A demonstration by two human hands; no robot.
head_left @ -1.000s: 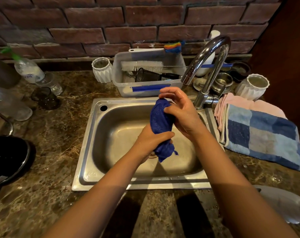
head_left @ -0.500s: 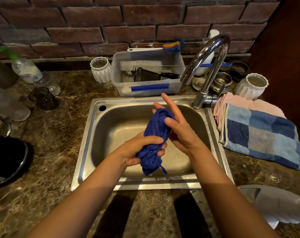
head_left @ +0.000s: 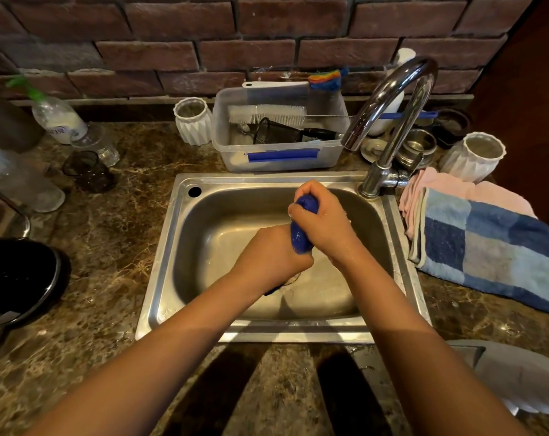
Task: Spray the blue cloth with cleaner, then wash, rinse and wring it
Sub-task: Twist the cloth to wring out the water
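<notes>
Right hand (head_left: 325,221) now clenched, blue cloth (head_left: 300,237) between fists (left hand (head_left: 271,256) lower)

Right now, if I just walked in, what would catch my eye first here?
Two bare hands over the steel sink twisting a wet blue cloth: the left hand takes its lower end, the right hand its upper. Then the tall curved chrome faucet at the sink's back right, and the blue checked towel on the counter to the right.

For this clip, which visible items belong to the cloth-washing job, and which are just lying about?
In use: blue cloth, left hand, right hand, sink, faucet.

Lying about: checked towel, plastic tub, bottle brush, white vases.
</notes>
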